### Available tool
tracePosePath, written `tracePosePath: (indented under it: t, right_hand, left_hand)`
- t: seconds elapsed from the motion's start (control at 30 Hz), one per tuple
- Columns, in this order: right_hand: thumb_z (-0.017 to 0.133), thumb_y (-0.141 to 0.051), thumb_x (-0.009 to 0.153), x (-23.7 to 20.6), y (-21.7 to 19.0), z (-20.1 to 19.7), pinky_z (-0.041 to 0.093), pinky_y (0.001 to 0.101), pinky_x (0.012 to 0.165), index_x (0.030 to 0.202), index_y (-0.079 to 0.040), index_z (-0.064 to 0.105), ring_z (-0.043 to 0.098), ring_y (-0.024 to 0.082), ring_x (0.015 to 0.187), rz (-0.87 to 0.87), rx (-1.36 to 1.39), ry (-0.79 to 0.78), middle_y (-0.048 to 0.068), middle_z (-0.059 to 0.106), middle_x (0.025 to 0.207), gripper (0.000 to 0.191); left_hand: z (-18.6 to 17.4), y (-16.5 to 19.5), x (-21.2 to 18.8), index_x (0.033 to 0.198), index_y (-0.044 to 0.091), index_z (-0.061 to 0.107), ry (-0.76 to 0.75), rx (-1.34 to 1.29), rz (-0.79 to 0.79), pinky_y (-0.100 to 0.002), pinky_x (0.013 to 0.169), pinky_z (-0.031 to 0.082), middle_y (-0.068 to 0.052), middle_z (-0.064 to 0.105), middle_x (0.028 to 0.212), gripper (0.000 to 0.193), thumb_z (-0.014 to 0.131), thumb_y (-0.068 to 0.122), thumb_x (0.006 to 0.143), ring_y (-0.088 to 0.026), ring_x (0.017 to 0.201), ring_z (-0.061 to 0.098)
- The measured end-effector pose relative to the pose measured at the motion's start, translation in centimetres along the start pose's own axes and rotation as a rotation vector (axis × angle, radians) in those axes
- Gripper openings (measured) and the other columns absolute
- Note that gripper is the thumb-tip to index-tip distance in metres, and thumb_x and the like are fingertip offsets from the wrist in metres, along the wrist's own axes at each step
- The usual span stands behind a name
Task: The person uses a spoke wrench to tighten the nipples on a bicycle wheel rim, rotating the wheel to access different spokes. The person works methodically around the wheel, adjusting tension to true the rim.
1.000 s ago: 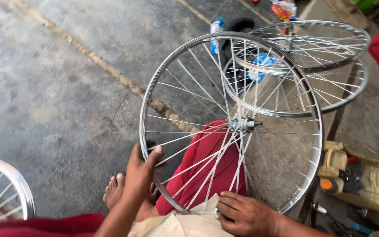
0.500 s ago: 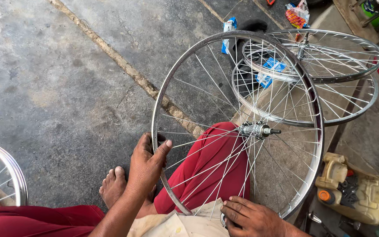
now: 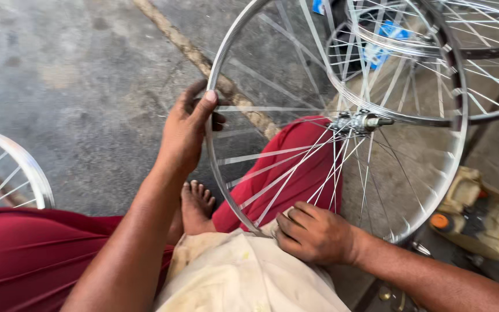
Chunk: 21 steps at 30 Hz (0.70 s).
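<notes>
A silver spoked bicycle wheel [image 3: 460,144] stands upright on my lap, its hub [image 3: 356,122] near the middle of the view. My left hand [image 3: 187,130] grips the rim on the left side, thumb over the edge. My right hand [image 3: 313,234] rests at the bottom of the rim, fingers curled against it and a pale cloth [image 3: 244,271] on my lap. My legs are in red trousers [image 3: 287,173], and a bare foot [image 3: 194,205] shows below the left hand.
Other spoked wheels [image 3: 480,52] lie stacked at the top right, with a blue item [image 3: 379,49] beneath. Part of another wheel rim [image 3: 24,167] is at the left edge. A dirty yellowish container with an orange cap [image 3: 480,214] sits at the right. The floor is grey concrete.
The view has moved closer and the wheel looms larger. My left hand has slid higher up the rim's left side. My right hand stays at the bottom of the rim.
</notes>
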State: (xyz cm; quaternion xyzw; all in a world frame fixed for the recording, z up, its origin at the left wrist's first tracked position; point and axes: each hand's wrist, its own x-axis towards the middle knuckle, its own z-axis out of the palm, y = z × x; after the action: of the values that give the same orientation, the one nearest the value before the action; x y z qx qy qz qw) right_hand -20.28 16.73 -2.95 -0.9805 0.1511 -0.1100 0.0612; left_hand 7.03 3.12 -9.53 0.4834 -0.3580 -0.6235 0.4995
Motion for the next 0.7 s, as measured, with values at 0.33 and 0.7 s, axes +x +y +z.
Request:
tracePosePath:
  t: [0.33, 0.7]
  right_hand:
    - [0.064, -0.009, 0.090, 7.2, 1.7, 2.2, 0.056, 0.0395, 0.085, 0.114, -0.003, 0.072, 0.069, 0.028, 0.098, 0.333, 0.169, 0.122, 0.015, 0.070, 0.111, 0.026]
    - [0.066, -0.012, 0.090, 10.2, 3.8, 3.6, 0.050, 0.0480, 0.084, 0.105, -0.003, 0.072, 0.069, 0.032, 0.087, 0.692, 0.331, -0.067, 0.013, 0.075, 0.090, 0.019]
  left_hand:
    - [-1.0, -1.3, -0.1, 0.152, 0.004, 0.044, -0.107, -0.156, -0.027, -0.034, 0.076, 0.057, -0.011, 0.072, 0.110, 0.056, 0.058, 0.028, 0.103, -0.018, 0.086, 0.069]
    - [-2.5, -1.6, 1.6, 0.156, 0.004, 0.037, -0.134, -0.089, 0.036, -0.034, 0.080, 0.060, -0.011, 0.070, 0.111, 0.063, 0.058, 0.032, 0.104, -0.018, 0.094, 0.069]
